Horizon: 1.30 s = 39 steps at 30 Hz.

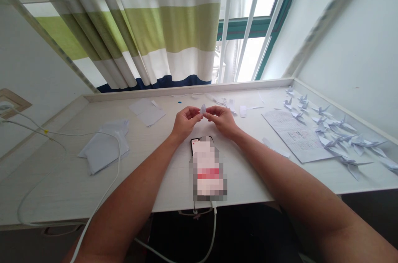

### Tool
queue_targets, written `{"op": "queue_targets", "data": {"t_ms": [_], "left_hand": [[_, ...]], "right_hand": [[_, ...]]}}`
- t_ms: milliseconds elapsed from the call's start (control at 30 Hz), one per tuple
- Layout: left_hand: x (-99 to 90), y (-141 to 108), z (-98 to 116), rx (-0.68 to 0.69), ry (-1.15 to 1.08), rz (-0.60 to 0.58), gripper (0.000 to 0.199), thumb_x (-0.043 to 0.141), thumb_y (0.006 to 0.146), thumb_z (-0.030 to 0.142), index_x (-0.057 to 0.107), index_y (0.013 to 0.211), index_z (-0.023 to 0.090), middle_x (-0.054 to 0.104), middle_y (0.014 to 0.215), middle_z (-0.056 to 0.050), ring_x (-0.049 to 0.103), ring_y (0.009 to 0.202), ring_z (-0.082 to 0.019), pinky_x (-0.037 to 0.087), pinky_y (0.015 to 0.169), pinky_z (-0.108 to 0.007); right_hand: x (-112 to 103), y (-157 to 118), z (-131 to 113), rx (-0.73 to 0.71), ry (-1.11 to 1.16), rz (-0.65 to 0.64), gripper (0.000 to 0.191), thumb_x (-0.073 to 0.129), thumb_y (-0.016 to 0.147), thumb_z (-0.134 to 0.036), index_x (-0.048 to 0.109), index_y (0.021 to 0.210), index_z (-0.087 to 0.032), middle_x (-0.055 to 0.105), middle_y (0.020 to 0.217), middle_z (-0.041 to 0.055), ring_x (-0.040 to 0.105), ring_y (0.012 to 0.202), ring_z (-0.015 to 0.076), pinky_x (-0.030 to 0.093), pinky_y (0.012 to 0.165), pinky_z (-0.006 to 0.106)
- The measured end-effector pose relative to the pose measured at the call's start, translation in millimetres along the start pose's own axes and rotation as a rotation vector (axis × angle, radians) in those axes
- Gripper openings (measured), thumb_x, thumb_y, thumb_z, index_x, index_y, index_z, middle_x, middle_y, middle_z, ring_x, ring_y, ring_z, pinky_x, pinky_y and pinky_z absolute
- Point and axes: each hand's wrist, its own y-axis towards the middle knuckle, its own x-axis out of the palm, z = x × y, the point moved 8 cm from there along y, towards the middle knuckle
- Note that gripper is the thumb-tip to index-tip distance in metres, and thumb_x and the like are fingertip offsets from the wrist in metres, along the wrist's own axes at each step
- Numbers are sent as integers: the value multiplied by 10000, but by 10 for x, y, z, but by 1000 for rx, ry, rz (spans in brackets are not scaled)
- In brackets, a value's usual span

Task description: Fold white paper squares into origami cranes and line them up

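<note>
Left hand: fingers (197, 118) pinched on the folded paper piece (203, 109)
Right hand: fingers (209, 116) pinched on its other side
Folded paper piece: between both hands, above the worktop (168, 151), beyond the smartphone (207, 167)
Smartphone: screen pixelated, unreadable
Printed sheet (295, 136): black and red marks, too small to read, beside paper cranes (338, 138)

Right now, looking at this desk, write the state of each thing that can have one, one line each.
Left hand: pinching folded paper
Right hand: pinching it too
Folded paper: creased, tip up
Phone: face up, screen lit
Curtain: partly drawn
Cranes: folded, wings spread
Printed sheet: lying flat
Paper pile: uneven
</note>
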Motion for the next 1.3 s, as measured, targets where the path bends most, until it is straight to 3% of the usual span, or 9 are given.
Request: {"op": "queue_targets", "data": {"t_ms": [100,200,300,500,900,1300], "left_hand": [[14,-11,-46,-67,-31,-8,494,940,697,429,739,1059,159,794,895,-64,742,843,-207,605,878,-424],[53,-22,-76,-100,-21,-53,470,925,704,497,775,998,162,807,925,-80,743,890,-219,607,885,-421],[76,-31,-70,-96,0,-77,464,926,692,540,783,917,160,808,903,-84,752,901,-231,612,879,-421],[70,-34,-25,-99,12,-74,539,940,672,577,784,936,133,822,881,-119,789,883,-269,617,901,-473],[48,-27,-28,-81,42,-63,551,940,650,604,796,914,142,823,845,-114,788,833,-264,620,877,-469],[57,-29,-12,-43,93,-90,513,916,694,603,797,927,162,834,956,-133,788,951,-291,585,970,-468]], "right_hand": [[7,0,-1,-4,13,-7,434,881,754,-581,791,897,-180,761,871,55,646,775,174,545,765,346],[15,5,-7,-12,6,-15,426,875,765,-577,799,917,-186,771,888,58,659,791,181,548,763,345],[18,13,-12,-22,0,-22,425,860,782,-580,799,930,-186,778,890,63,681,817,193,554,757,342],[28,21,1,-41,-34,-48,425,831,820,-583,799,969,-186,797,922,75,718,859,212,570,777,355],[13,26,37,-36,-64,-34,408,843,805,-574,791,949,-195,801,910,75,715,832,215,572,758,361],[24,20,22,-28,-36,-44,350,825,826,-520,783,936,-190,806,900,78,715,848,214,558,748,349]]}}
